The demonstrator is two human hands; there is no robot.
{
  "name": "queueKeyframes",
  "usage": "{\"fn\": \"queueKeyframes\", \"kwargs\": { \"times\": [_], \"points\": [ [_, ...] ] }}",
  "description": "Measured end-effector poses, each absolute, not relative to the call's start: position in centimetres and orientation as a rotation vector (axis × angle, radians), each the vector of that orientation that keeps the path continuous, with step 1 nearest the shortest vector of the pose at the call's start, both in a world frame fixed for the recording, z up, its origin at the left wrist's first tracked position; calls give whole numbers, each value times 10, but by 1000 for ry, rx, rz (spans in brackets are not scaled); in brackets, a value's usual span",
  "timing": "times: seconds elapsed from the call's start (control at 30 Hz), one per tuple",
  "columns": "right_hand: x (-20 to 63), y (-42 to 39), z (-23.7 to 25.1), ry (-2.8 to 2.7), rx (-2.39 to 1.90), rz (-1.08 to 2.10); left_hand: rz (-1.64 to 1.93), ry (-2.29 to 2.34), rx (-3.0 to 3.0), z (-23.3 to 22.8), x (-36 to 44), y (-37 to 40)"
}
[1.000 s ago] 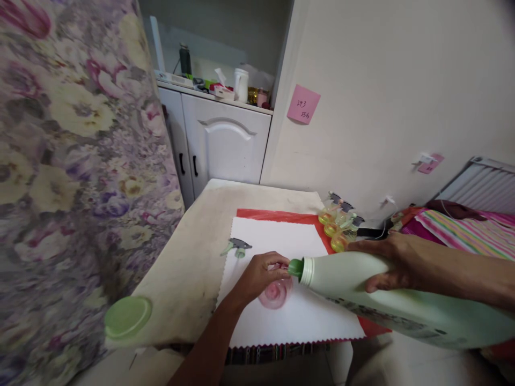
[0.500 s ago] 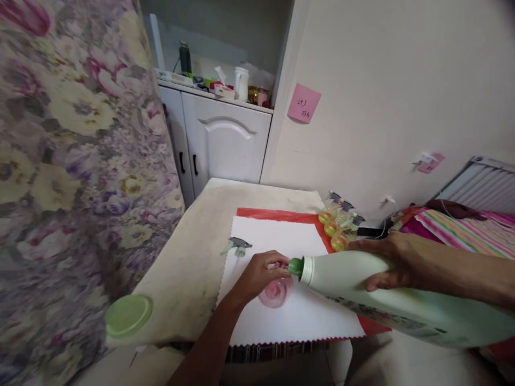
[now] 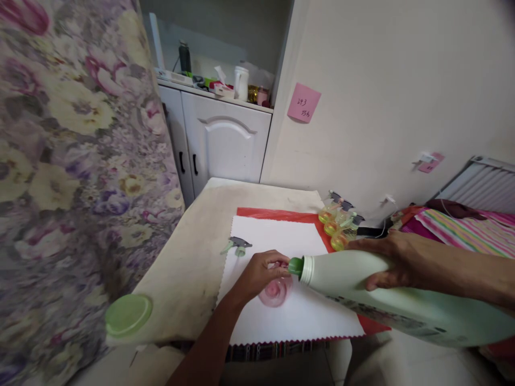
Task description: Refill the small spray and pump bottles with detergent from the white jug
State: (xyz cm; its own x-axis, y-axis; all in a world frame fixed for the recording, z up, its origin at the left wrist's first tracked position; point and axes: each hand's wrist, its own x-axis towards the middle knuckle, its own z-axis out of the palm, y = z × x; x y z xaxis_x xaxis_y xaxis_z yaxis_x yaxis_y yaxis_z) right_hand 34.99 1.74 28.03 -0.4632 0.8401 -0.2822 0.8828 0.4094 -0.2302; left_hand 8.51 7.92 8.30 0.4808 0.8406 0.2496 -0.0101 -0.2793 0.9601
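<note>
My left hand [image 3: 261, 272] is closed round the neck of a pink see-through bottle [image 3: 274, 294], which stands on a white sheet [image 3: 277, 233]. In my right hand [image 3: 396, 262] is a big pale green jug [image 3: 354, 271], tipped on its side. The jug's dark green spout [image 3: 295, 266] meets the fingers at the pink bottle's mouth; any liquid passing between them cannot be made out. A grey and green spray head [image 3: 240, 244] lies on the sheet's left side. The light green cap [image 3: 129, 314] rests at the table's near left corner.
Several spray bottles with yellow liquid [image 3: 338, 238] stand at the table's right edge by the wall. Red paper [image 3: 277, 215] shows under the white sheet. A flowered curtain [image 3: 80, 187] hangs at left; a white cabinet [image 3: 229, 145] is behind the table.
</note>
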Motion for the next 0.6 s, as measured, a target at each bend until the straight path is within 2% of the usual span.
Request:
{"fn": "queueKeyframes", "kwargs": {
  "times": [0.6],
  "points": [
    [345, 19, 282, 2468, 1567, -563, 994, 736, 1636, 83, 86, 79]
  ]
}}
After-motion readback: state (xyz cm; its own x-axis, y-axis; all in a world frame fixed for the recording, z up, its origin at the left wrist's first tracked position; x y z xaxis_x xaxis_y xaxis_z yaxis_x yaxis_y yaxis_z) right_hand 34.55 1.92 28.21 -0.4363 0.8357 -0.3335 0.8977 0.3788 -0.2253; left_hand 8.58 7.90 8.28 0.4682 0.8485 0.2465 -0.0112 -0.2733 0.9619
